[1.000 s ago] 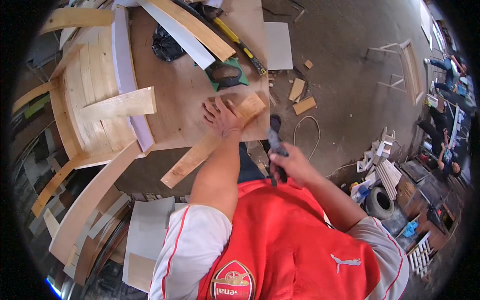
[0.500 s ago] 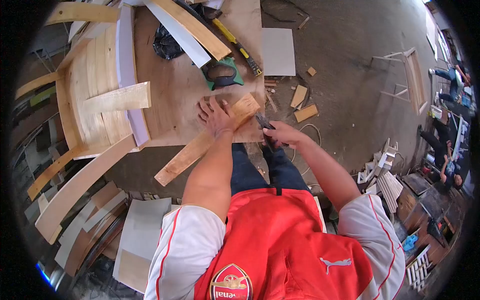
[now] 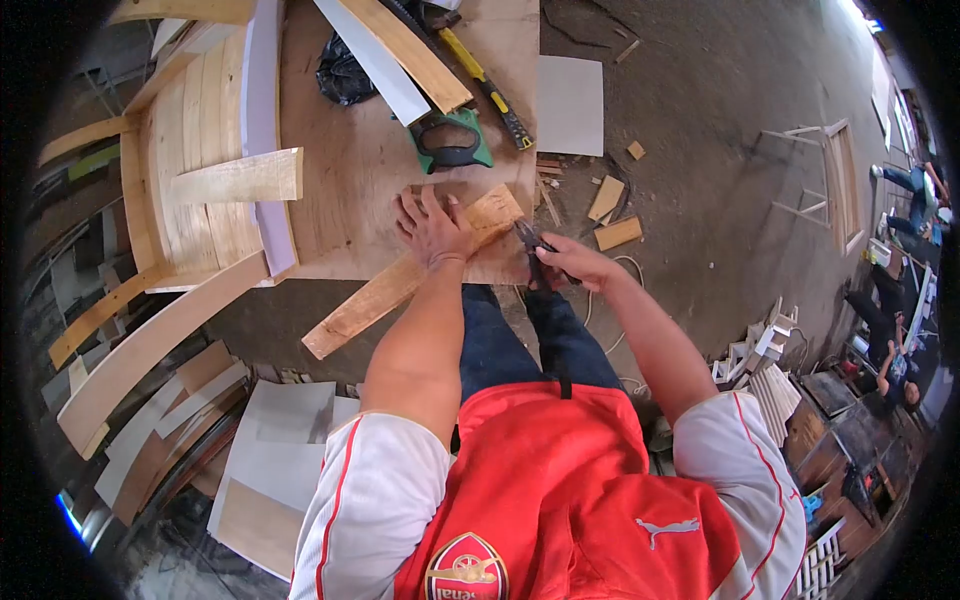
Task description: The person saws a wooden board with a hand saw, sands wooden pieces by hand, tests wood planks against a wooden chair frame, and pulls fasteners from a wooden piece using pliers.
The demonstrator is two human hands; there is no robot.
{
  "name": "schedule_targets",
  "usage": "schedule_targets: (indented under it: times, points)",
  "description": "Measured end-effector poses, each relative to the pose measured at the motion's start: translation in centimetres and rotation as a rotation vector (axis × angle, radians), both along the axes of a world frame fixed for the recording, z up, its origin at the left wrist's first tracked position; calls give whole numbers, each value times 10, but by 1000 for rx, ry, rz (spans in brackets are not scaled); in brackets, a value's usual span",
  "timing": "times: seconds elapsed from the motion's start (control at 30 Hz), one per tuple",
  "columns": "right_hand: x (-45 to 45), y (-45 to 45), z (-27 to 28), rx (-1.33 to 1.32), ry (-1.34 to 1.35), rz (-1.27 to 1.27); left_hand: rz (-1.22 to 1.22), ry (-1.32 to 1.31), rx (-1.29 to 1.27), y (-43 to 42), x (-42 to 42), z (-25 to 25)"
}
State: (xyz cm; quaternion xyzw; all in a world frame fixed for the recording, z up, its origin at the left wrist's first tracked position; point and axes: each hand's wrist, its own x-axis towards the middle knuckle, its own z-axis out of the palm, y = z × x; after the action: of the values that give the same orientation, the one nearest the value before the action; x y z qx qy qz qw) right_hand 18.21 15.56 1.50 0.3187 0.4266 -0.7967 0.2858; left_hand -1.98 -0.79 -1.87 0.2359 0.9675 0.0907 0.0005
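Observation:
A light wooden board [image 3: 370, 302] lies slantwise over the front edge of the plywood table [image 3: 340, 215]. My left hand [image 3: 436, 228] rests on the board with its fingers spread, pressing it near its upper end. In my right hand [image 3: 575, 262] are dark pliers [image 3: 531, 244], whose jaws are at the right edge of the board's upper end. Whether the jaws grip anything is too small to tell. Beyond my left hand sits a green-handled saw [image 3: 452, 140], partly under a wooden strip [image 3: 412, 55] and a white strip [image 3: 375, 62].
A yellow-black hammer [image 3: 487, 88] and a black plastic bag [image 3: 343, 75] lie on the table. A curved wooden frame [image 3: 135, 190] stands at left. Wood offcuts [image 3: 618, 233] and a white panel [image 3: 571, 105] are on the floor at right. Other people [image 3: 905, 195] are at the far right.
My right hand has brought the pliers left and up from beside the board to its upper end, and their handles now look spread. My left hand has stayed on the board.

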Motion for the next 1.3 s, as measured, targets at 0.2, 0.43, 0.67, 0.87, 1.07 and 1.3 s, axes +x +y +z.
schedule_targets:
  times: [0.2, 0.43, 0.67, 0.87, 1.07, 1.3]
  points:
    - [20, -7, 5, -284, -102, -404, 2, -12, 23, 0, 0, 3]
    - [13, -31, 5, 34, -54, -371, 0, -25, 27, 0, 0, 2]
    - [10, -43, -26, 372, 103, -216, -2, -23, 38, 0, 0, 3]
    - [0, -35, -24, 364, 60, -169, 5, -19, 6, 0, -1, 3]
    - [-19, -29, -7, 369, 26, -76, -4, -26, 31, 1, 0, 6]
    - [-26, -23, -10, 355, -66, -174, 2, -22, 23, 0, 0, 5]
